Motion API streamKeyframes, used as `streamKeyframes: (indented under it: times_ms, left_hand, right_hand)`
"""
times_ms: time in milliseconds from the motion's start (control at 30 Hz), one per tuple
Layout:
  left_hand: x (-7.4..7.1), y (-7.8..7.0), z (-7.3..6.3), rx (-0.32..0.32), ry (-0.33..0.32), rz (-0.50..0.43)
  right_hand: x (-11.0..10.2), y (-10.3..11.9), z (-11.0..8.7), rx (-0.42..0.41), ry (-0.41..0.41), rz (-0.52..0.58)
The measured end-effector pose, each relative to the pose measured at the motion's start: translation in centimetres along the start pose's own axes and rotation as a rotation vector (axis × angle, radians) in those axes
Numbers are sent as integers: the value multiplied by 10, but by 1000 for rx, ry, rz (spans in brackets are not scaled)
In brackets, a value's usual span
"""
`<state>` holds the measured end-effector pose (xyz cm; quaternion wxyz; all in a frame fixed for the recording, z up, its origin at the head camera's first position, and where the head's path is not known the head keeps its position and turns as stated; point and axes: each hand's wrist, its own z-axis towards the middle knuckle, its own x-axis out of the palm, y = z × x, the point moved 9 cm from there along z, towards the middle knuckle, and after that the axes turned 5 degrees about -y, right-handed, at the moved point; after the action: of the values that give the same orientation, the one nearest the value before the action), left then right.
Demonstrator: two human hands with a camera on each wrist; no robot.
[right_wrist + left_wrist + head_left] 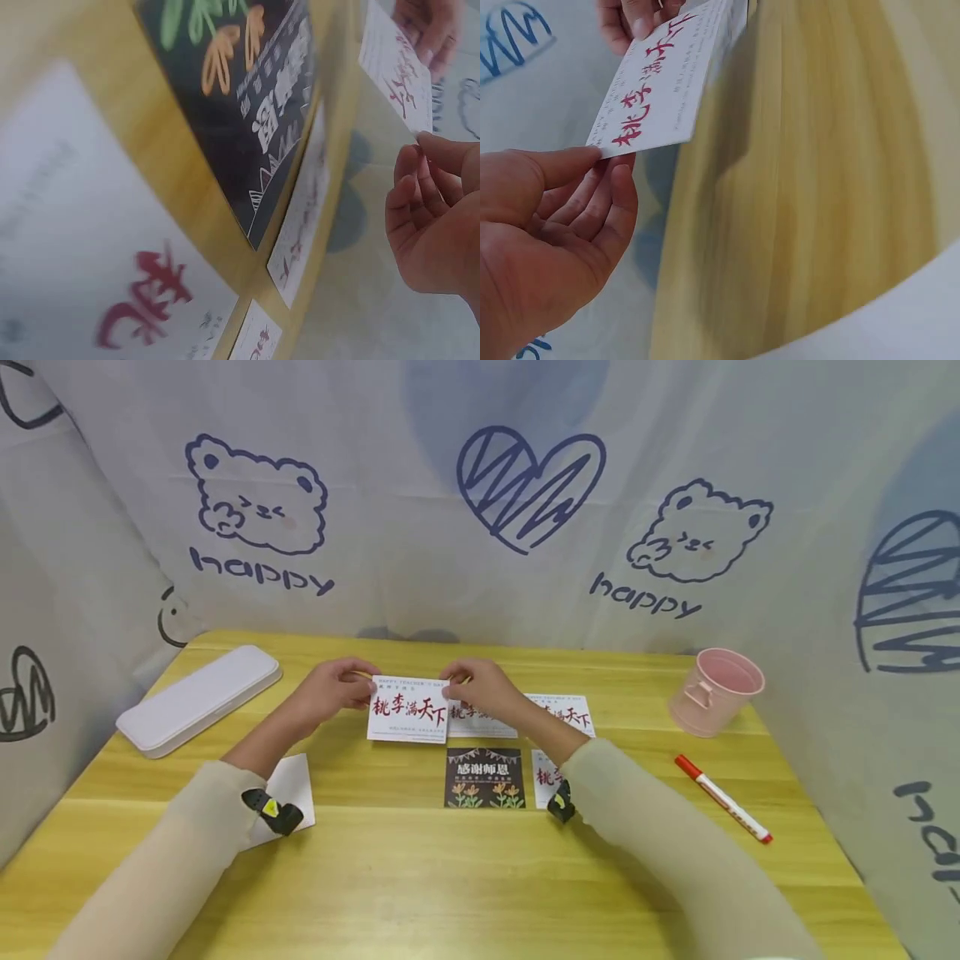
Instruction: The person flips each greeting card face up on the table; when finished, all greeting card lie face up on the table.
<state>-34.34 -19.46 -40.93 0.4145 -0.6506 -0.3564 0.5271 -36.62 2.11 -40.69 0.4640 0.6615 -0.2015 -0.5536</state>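
Between both hands a white greeting card point(407, 710) with red Chinese lettering is held above the table. My left hand point(339, 687) pinches its left edge near the top corner, thumb on the front. At the opposite top corner my right hand point(483, 685) pinches it the same way. In the left wrist view the card point(649, 82) tilts, apart from the wood. Behind and below the right hand lies another white card point(480, 720), partly covered by that hand. A black card point(485, 778) with flowers and white lettering lies in front of it.
A white card point(561, 714) lies at the back, another point(545, 781) partly under the right wrist. White paper point(296, 789) lies beneath the left forearm. A white case point(198, 700) stands left; a pink cup point(716, 692) and red-capped marker point(723, 799) are right.
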Motion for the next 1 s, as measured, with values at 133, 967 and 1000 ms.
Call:
streamKeyframes:
  times_ms: [133, 967, 1000]
  left_hand:
    - [-7, 12, 14, -9, 1, 56]
    - [-3, 28, 55, 171, 9, 539]
    - [-3, 28, 55, 173, 10, 546]
  right_hand:
    - [16, -5, 16, 5, 58, -72]
    - [32, -28, 51, 29, 84, -424]
    - [33, -28, 52, 25, 85, -425]
